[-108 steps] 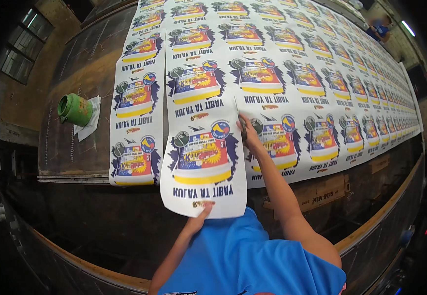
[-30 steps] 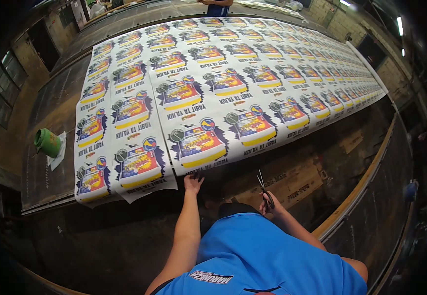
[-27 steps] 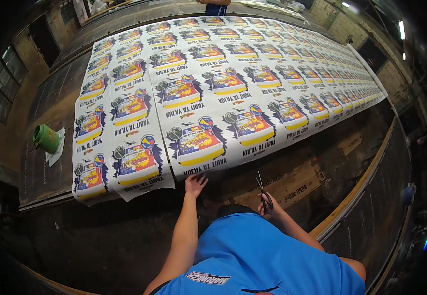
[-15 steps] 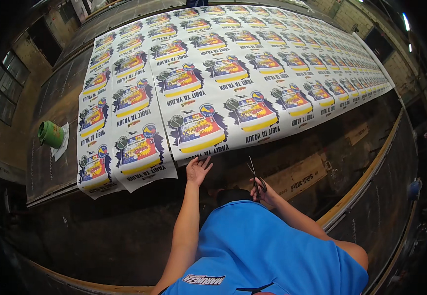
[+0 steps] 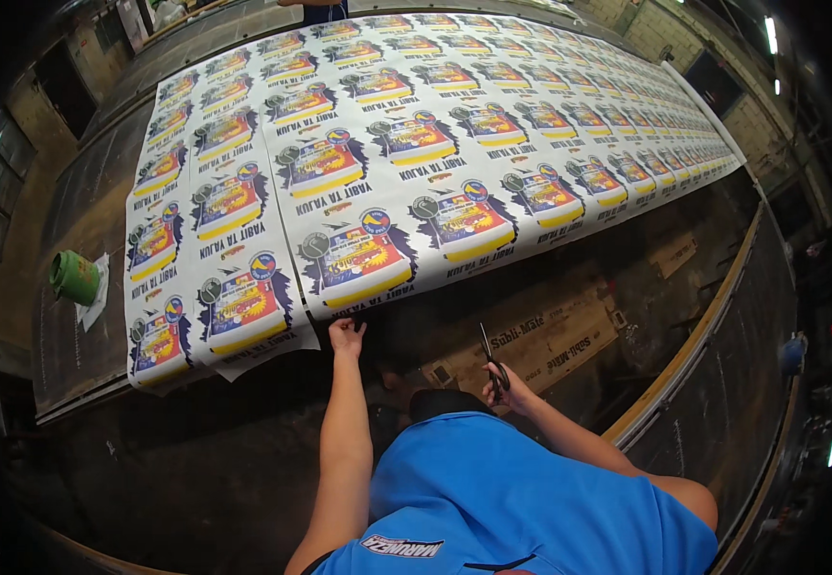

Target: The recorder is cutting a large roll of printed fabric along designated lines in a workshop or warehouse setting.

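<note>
Printed sheet (image 5: 377,259) flat; scissors (image 5: 490,356) upright.

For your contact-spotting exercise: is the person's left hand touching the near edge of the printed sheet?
Touching: the head view shows the left hand with fingertips on the printed sheet's near edge.

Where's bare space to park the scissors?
Bare dark table left of the printed sheet, above the green tape roll. Also the dark strip between the sheet's near edge and the cardboard. The sheet covers the rest; left hand at its edge, right hand holds scissors.
</note>
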